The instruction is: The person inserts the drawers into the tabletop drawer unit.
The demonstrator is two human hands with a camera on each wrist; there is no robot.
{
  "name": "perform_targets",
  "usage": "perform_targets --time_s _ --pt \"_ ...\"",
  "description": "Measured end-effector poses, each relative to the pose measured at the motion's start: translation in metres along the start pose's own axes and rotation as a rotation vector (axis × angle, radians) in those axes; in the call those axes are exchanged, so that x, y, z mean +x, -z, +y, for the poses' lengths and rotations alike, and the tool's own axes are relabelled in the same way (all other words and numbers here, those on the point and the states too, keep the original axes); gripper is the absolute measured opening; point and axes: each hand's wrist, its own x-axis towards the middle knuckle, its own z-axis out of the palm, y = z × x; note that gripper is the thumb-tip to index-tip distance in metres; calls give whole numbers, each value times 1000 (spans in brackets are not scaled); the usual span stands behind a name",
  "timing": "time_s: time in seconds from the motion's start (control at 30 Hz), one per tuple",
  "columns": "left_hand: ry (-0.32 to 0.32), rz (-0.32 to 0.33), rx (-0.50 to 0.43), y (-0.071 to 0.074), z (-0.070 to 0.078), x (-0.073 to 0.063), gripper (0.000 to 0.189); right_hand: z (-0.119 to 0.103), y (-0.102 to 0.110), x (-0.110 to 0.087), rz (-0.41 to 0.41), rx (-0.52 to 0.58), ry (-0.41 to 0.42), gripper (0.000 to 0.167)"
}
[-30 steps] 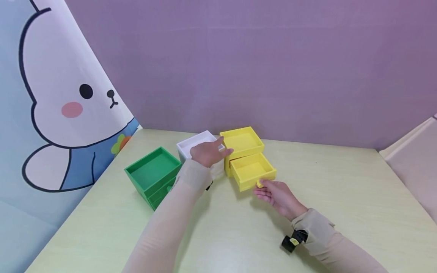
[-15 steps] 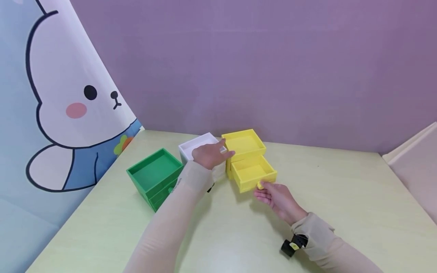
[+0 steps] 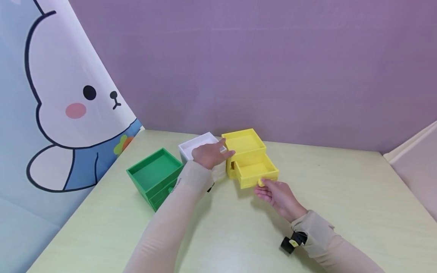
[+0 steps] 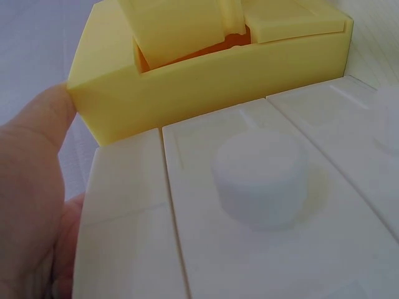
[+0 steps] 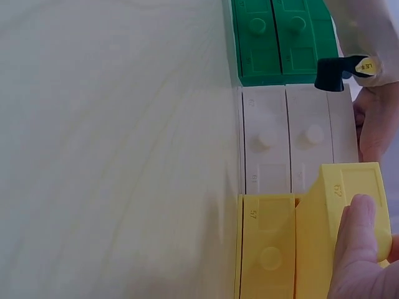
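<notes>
In the head view a small yellow drawer box (image 3: 244,142) stands at the back of the table, its upper drawer (image 3: 256,169) pulled far out and set askew. My right hand (image 3: 278,198) pinches the round yellow knob (image 3: 261,182) on that drawer's front; the right wrist view shows the thumb (image 5: 360,227) against it. The lower drawer (image 5: 270,230) is closed. Reaching over the white drawer box (image 3: 192,145), my left hand (image 3: 209,154) has spread fingers at the yellow box's left side. In the left wrist view, a digit (image 4: 47,118) touches the yellow box's corner.
A green drawer box (image 3: 155,170) stands left of the white one, partly behind my left forearm. The yellow and white boxes stand side by side. A purple backdrop (image 3: 273,68) rises behind the pale table (image 3: 341,189), and a rabbit-print cloth (image 3: 68,113) hangs at left.
The yellow drawer has shifted slightly right and up in the head view with my right hand, baring a dark gap at its left side. The left hand holds its place.
</notes>
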Motion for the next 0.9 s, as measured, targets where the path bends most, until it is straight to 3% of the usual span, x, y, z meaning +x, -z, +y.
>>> perform_targets --time_s 0.47,0.9 --pt "3 8 0 -2 0 1 70 3 -3 3 -27 -15 5 15" --pt "-2 3 -17 -1 -1 1 70 2 0 7 -25 -89 -6 23"
